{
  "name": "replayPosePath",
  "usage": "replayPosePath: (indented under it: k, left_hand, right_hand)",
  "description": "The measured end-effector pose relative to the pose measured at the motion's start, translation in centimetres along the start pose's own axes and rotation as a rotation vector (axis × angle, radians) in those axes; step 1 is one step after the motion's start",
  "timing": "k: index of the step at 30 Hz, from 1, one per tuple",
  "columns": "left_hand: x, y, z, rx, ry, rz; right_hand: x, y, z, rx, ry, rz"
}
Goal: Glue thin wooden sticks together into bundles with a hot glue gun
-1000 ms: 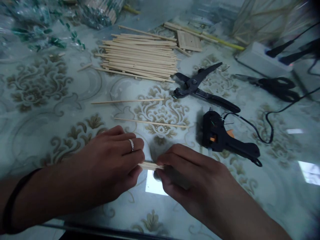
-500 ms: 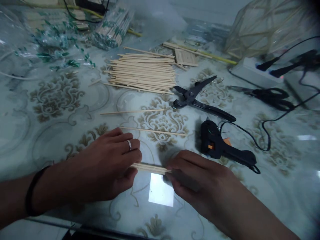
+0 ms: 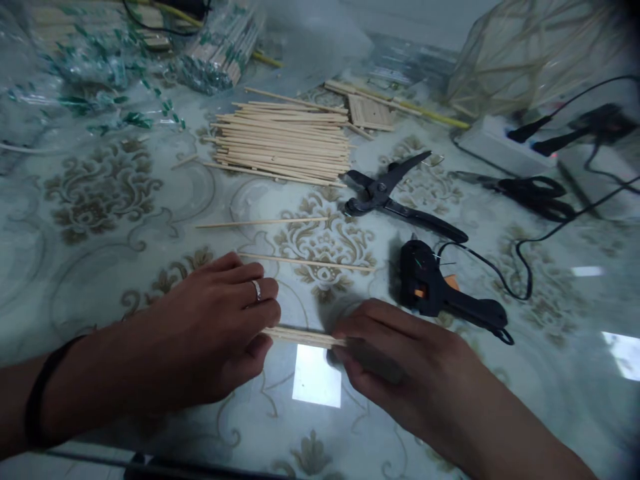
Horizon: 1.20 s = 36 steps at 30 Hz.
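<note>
Between my two hands lies a small bundle of thin wooden sticks (image 3: 303,337), held low over the table. Its left end is pinched by my left hand (image 3: 215,327), which wears a ring and a dark wristband. The fingers of my right hand (image 3: 400,360) are closed on the other end, covering its tip. Just beyond my hands rest two single sticks, a nearer stick (image 3: 310,262) and a farther stick (image 3: 260,222). A black glue gun (image 3: 440,287) with an orange trigger lies on its side, to the right beyond my right hand.
A pile of wooden sticks (image 3: 283,143) lies farther back. Black cutters (image 3: 385,193) and scissors (image 3: 525,193) are to the right, near a white power strip (image 3: 510,143) with cords. Plastic-wrapped stick packs (image 3: 220,47) and a stick frame (image 3: 540,60) stand at the back.
My hands keep the same grip on the stick bundle, almost unmoved. The whole view has shifted slightly, with the tools appearing a little farther left.
</note>
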<state>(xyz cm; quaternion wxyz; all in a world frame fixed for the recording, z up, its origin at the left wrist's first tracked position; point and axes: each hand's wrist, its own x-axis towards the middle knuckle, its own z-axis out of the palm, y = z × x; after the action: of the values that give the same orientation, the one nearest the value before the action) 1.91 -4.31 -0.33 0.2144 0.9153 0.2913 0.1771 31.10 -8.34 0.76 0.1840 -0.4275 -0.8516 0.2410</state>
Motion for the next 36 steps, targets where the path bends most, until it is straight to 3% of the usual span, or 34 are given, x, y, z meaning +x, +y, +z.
replayPosePath:
  k: [6, 13, 25, 31, 36]
  left_hand:
    - [-0.2, -0.1, -0.2, 0.051, -0.044, -0.011]
    - [-0.2, -0.2, -0.2, 0.055, -0.019, -0.051]
    - [-0.7, -0.7, 0.5, 0.023, 0.018, -0.037]
    - [-0.4, -0.4, 0.2, 0.047, -0.021, 0.082]
    - [-0.3, -0.4, 0.2, 0.052, 0.042, 0.095]
  right_hand:
    - [-0.2, 0.1, -0.7, 0.049, -0.04, 0.054]
    - [-0.9, 1.6, -2.6, -0.026, -0.075, 0.109]
    - [-0.7, 1.5, -3.2, -0.031, -0.074, 0.126]
    - [-0.8, 1.6, -3.3, -0.025, -0.086, 0.131]
    - [-1.0, 1.8, -3.2, -0.026, -0.096, 0.127]
